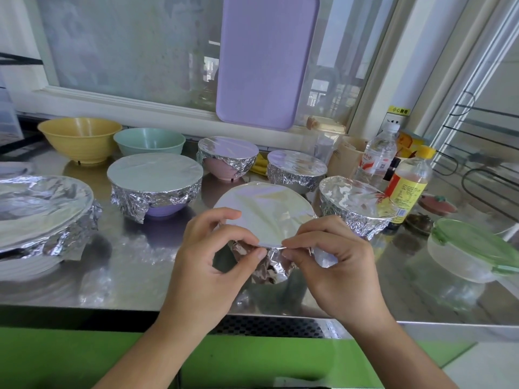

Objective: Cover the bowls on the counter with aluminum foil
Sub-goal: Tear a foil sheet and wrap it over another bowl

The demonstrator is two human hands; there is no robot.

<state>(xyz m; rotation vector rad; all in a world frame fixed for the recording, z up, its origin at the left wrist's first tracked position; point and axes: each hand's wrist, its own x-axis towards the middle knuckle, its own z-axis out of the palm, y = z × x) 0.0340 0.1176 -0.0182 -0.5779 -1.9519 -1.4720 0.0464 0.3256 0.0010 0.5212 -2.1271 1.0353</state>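
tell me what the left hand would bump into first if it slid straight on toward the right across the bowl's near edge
Most likely the right hand: the left hand pinches the foil at the near rim, its fingers nearly touching the other's.

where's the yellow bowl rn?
Head view, far left at the counter's back: the uncovered yellow bowl sits beside the uncovered green bowl, below the window.

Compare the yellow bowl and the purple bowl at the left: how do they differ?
The yellow bowl is uncovered, its inside showing; the purple bowl has foil stretched flat over its top and crimped down its sides. The yellow bowl stands farther back, near the window sill; the purple bowl is nearer the person. Both stand upright on the steel counter, and neither hand touches them.
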